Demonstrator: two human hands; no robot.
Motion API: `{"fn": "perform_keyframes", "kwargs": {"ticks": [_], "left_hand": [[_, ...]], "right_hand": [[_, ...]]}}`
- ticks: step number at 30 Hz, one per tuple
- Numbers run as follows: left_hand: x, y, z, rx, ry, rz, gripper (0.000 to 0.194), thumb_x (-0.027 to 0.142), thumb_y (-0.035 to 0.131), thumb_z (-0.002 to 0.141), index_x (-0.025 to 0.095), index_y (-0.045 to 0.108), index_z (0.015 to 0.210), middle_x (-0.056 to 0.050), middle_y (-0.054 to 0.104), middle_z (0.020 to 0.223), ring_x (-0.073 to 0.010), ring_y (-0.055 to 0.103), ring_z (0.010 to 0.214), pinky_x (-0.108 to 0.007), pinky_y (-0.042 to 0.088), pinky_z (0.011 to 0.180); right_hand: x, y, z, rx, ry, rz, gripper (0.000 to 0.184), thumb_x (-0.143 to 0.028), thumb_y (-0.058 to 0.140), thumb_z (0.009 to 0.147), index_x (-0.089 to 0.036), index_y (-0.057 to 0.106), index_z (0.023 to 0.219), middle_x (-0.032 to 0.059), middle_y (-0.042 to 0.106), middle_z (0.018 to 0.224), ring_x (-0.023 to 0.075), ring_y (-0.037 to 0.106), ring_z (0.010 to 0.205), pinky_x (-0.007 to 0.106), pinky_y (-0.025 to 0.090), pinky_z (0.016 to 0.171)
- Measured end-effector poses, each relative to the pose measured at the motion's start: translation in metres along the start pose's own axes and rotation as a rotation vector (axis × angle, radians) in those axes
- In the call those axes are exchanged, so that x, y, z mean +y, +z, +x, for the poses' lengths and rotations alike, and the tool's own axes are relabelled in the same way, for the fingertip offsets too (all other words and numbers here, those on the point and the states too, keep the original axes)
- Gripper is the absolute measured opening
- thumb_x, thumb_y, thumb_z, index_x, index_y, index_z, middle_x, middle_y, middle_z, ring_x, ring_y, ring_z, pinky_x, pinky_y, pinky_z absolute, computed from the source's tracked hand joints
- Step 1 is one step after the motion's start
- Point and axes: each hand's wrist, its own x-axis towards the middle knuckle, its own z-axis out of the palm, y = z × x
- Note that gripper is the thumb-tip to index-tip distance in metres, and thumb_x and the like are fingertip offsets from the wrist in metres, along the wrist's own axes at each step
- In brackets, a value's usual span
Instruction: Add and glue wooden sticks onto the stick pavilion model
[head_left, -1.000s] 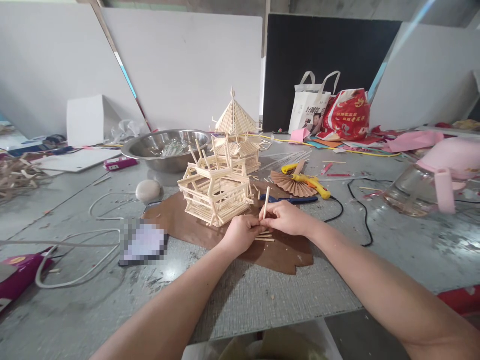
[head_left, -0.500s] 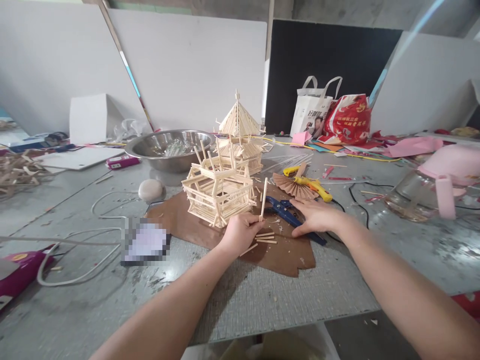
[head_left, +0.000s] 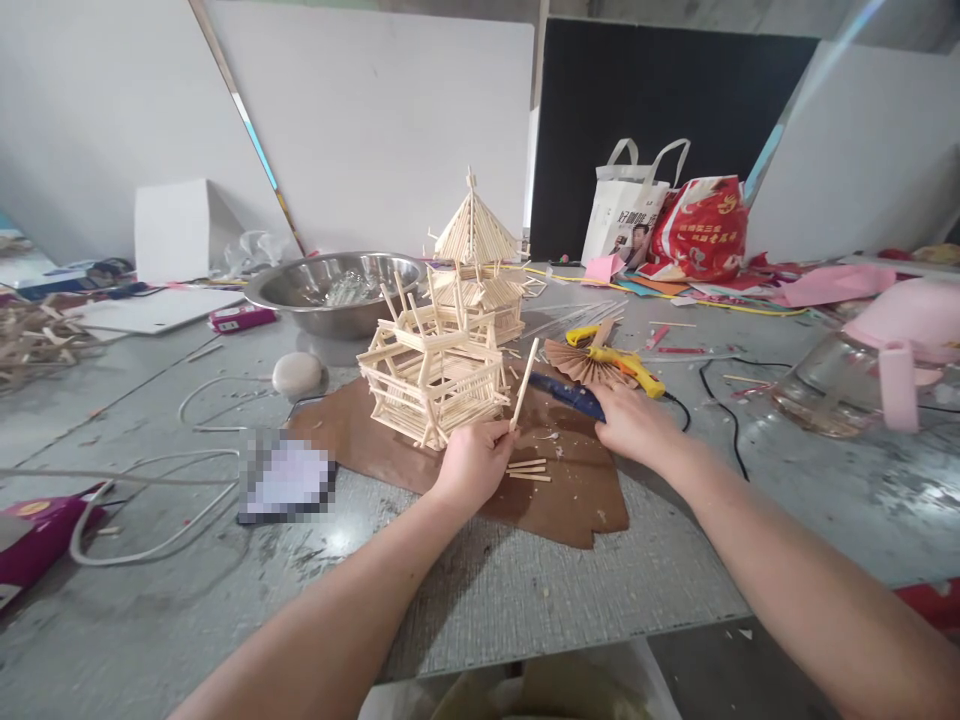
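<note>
My left hand (head_left: 471, 462) is closed on a thin wooden stick (head_left: 523, 383) that stands tilted, just right of a lattice structure of wooden sticks (head_left: 431, 380). My right hand (head_left: 636, 424) is wrapped round the handle of blue-handled cutters (head_left: 564, 394), which lie on a brown sheet (head_left: 570, 495). A few loose short sticks (head_left: 528, 469) lie on the sheet between my hands. Behind the lattice stands a stick pagoda with a pointed roof (head_left: 475, 262).
A yellow glue gun (head_left: 621, 365) with a black cord rests on a brown paper fan (head_left: 575, 362). Behind are a steel bowl (head_left: 331, 290), a white bag (head_left: 625, 216) and a red bag (head_left: 700, 232). A glass jug with pink lid (head_left: 870, 370) stands right; white cable (head_left: 150, 480) loops left.
My right hand let go of the stick, reached right and closed on the blue cutters. My left hand kept the stick, now tilted to the right.
</note>
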Motion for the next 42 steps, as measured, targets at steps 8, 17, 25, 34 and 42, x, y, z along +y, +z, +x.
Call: {"fn": "perform_keyframes", "kwargs": {"ticks": [8, 17, 25, 34, 42], "left_hand": [[0.0, -0.001, -0.001, 0.071, -0.017, 0.098, 0.027, 0.02, 0.044, 0.074, 0.015, 0.045, 0.047, 0.003, 0.043, 0.049, -0.008, 0.04, 0.049, -0.018, 0.028, 0.05], [0.001, -0.001, -0.001, 0.098, -0.028, 0.13, 0.021, 0.014, 0.045, 0.071, 0.016, 0.054, 0.052, 0.001, 0.049, 0.053, -0.0097, 0.047, 0.052, -0.019, 0.033, 0.051], [0.003, 0.0, -0.002, 0.12, 0.04, 0.068, 0.018, 0.011, 0.047, 0.07, 0.016, 0.064, 0.068, -0.002, 0.06, 0.067, -0.0137, 0.057, 0.067, -0.02, 0.042, 0.061], [0.001, 0.002, -0.002, 0.118, 0.059, 0.112, 0.015, 0.013, 0.051, 0.071, 0.016, 0.065, 0.067, -0.003, 0.062, 0.07, -0.0139, 0.058, 0.066, -0.021, 0.044, 0.062], [0.004, 0.001, -0.003, 0.1, 0.064, 0.106, 0.017, 0.013, 0.049, 0.073, 0.016, 0.065, 0.069, -0.004, 0.062, 0.073, -0.0142, 0.057, 0.068, -0.022, 0.044, 0.064]], "right_hand": [[-0.005, 0.005, -0.003, 0.036, -0.093, 0.174, 0.054, -0.011, 0.047, 0.062, -0.015, 0.042, 0.116, 0.0109, 0.054, 0.106, 0.0221, 0.05, 0.096, 0.03, 0.037, 0.079], [-0.02, 0.004, -0.012, 0.115, -0.227, 0.251, 0.055, -0.01, 0.047, 0.062, -0.012, 0.04, 0.117, 0.012, 0.051, 0.106, 0.0217, 0.047, 0.098, 0.032, 0.036, 0.082], [-0.033, 0.009, -0.014, 0.127, -0.269, 0.238, 0.048, -0.013, 0.047, 0.065, -0.013, 0.043, 0.113, 0.0117, 0.053, 0.099, 0.0215, 0.048, 0.095, 0.032, 0.038, 0.079], [-0.037, 0.003, -0.016, 0.106, -0.237, 0.162, 0.041, -0.019, 0.049, 0.068, -0.013, 0.047, 0.109, 0.0108, 0.055, 0.095, 0.0211, 0.052, 0.087, 0.031, 0.037, 0.075], [-0.039, 0.006, -0.015, 0.071, -0.181, 0.144, 0.035, -0.022, 0.048, 0.07, -0.013, 0.049, 0.103, 0.0101, 0.058, 0.094, 0.0209, 0.053, 0.088, 0.028, 0.037, 0.074]]}}
